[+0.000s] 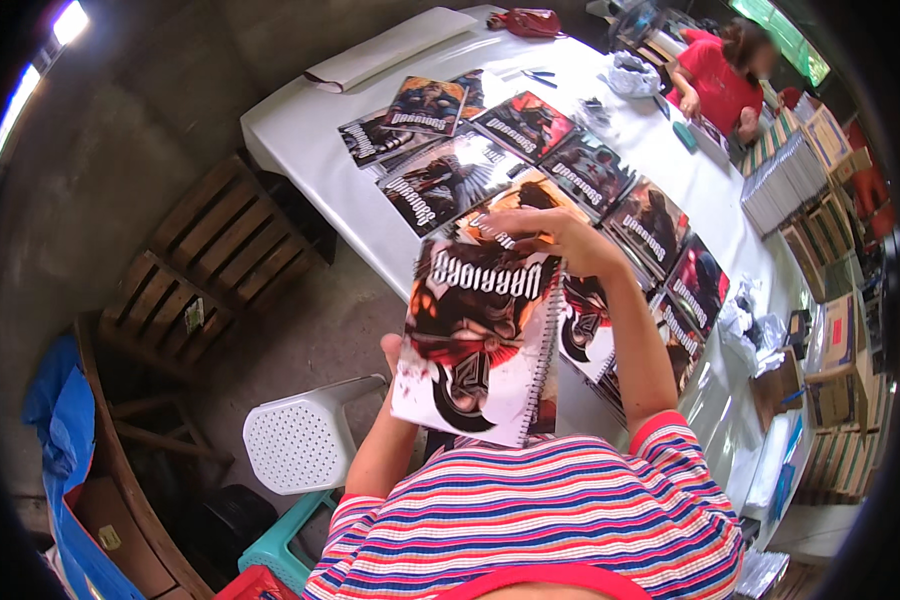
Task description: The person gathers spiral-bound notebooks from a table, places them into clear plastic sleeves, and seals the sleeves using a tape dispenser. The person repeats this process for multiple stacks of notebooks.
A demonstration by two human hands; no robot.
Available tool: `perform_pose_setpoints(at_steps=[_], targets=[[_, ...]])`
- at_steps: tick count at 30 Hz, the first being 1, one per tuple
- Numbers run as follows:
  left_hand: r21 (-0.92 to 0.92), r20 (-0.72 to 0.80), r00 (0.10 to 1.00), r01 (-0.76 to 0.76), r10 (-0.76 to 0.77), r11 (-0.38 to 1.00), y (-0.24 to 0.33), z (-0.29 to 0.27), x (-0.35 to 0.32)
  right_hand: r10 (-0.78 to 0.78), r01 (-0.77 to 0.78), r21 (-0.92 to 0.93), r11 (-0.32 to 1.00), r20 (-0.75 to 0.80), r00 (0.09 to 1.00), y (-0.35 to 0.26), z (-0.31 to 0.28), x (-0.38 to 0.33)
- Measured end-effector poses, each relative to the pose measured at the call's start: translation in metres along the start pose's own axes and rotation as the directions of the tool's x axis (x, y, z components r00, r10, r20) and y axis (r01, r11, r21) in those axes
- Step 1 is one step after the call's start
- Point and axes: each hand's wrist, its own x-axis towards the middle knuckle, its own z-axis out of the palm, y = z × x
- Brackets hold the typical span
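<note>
Spiral notebook (475, 340): it's hanging in front of the striped shirt (530, 510), its title facing upside down to the wearer, its wire coil (542, 385) running down the right side.
Left hand (392, 348): it's sitting at the left edge, thumb showing, fingers hiding behind; I'm not able to tell how firmly it's closing. If that hold is loose, the notebook could be slipping floorward.
Right hand (565, 238): it's arching over the top edge, fingers stretching left; whether it's pinching the cover, nobody's telling from this angle. A careless drag there could be creasing the corner.
Wire coil: it's facing the spread, so a low swing could be snagging it on a neighbour.
Orange-covered notebook (542, 188): it's lying just beyond the fingers; a brushing knuckle could be shoving it out of line.
White table (300, 135): its near edge is running close by, so anything being set half over it could be tipping toward the white stool (295, 445).
Pliers (538, 77): they're lying farther up; covers sliding that way could be getting scratched.
Co-worker (725, 85): the person in red is working at the far side, well apart, beside stacked notebooks (785, 185) that a bump could be toppling.
</note>
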Motion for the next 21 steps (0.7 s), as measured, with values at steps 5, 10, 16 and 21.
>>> perform_pose_setpoints(at_steps=[5, 10, 16, 21], targets=[[-0.324, 0.316, 0.936, 0.259, -0.153, 0.91, 0.017, -0.008, -0.031, 0.28, -0.543, -0.553, 0.633, -0.49, 0.825, 0.075, 0.071, -0.007], [-0.16, -0.027, 0.998, 0.057, -0.062, 0.985, 0.053, 0.008, -0.057, 0.265, -0.524, -0.601, 0.604, -0.468, 0.843, 0.077, 0.097, -0.052], [-0.273, 0.026, 0.981, 0.19, -0.19, 0.943, 0.05, -0.066, -0.034, 0.133, -0.523, -0.258, 0.812, -0.792, 0.596, 0.012, 0.08, -0.037], [-0.203, 0.012, 0.996, 0.091, -0.09, 0.975, 0.062, -0.045, -0.023, 0.128, -0.518, -0.657, 0.547, -0.546, 0.828, 0.08, 0.126, -0.049]])
